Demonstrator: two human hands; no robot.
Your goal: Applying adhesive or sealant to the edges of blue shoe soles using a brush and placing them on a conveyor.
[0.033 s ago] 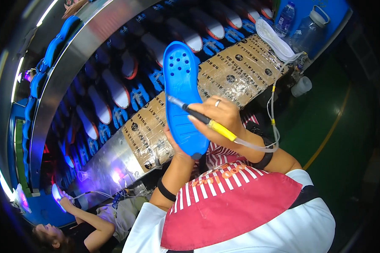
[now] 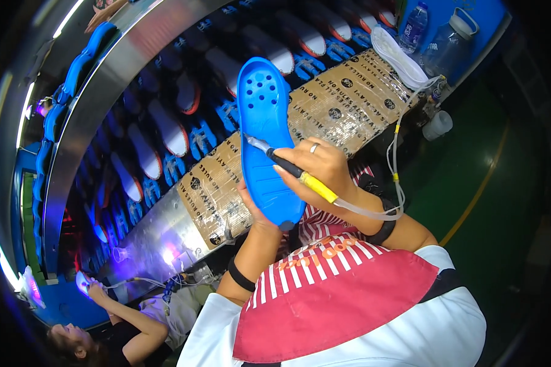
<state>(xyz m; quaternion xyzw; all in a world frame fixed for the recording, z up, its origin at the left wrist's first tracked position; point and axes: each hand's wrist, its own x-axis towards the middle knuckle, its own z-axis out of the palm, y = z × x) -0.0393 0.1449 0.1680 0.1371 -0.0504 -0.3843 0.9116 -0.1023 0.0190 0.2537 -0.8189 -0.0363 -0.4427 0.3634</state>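
A blue shoe sole [image 2: 270, 186], with several round holes in its toe end, is held up in front of me, toe pointing away. My left hand [image 2: 251, 205] grips it from below near the heel; most of its fingers are hidden behind the sole. My right hand [image 2: 318, 168], with a ring on one finger, is closed round a tube-fed brush [image 2: 291, 166] with a black grip and a yellow rear part. The brush tip is at the sole's left edge, around mid-length. A clear hose [image 2: 373, 214] runs from its back end.
A cardboard-covered bench [image 2: 343, 110] lies behind the sole. Beyond it stands a rack of shoes [image 2: 171, 134] with blue supports. A white sole [image 2: 398, 58], a bottle [image 2: 413, 27] and a jug [image 2: 450, 43] stand far right. Another person [image 2: 128, 324] works at lower left.
The brush tip has shifted slightly along the sole's left edge, toward the toe. The sole has tilted a little. At lower left, the other person's hands have moved slightly.
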